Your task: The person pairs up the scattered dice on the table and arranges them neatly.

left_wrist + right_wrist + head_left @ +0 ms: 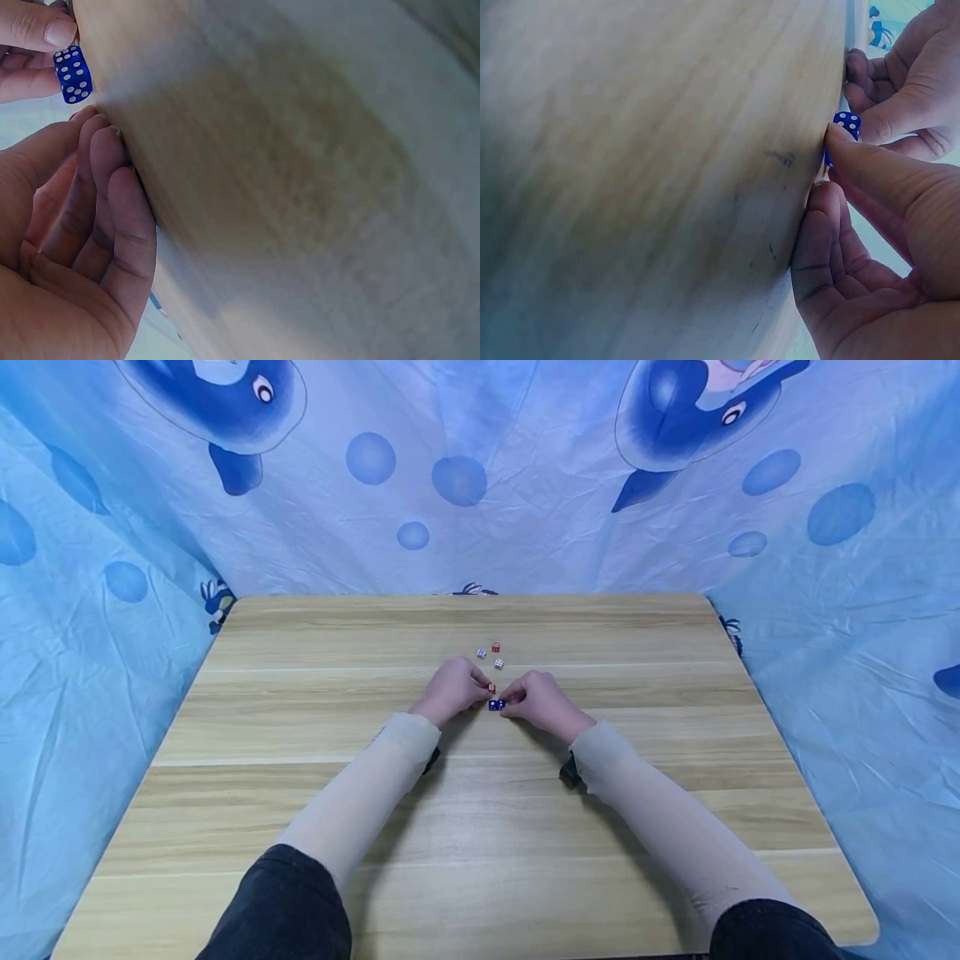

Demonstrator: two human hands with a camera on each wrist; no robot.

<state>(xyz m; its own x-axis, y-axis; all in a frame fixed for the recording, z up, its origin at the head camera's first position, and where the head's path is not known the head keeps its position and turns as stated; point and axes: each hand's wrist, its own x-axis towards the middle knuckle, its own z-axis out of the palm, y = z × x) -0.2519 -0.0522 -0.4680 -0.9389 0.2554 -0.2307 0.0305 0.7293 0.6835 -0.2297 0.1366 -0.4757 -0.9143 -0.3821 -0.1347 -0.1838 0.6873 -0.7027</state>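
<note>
Two blue dice (497, 705) with white pips sit side by side on the table. My right hand (546, 703) pinches the right one between thumb and index finger; in the right wrist view, the thumb partly covers the blue dice (847, 121). My left hand (453, 687) holds a red die (491, 688) at its fingertips, just behind the blue pair. In the left wrist view, the left fingers (126, 225) hide nearly all of the red die, while both blue dice (73, 75) show against the right hand (30, 30).
Farther back on the wooden table (480, 860) lie another red die (496, 647) and two whitish dice, one to the left (482, 653) and one nearer the hands (498, 664). A blue dolphin-print curtain (525, 543) surrounds the table's back and sides.
</note>
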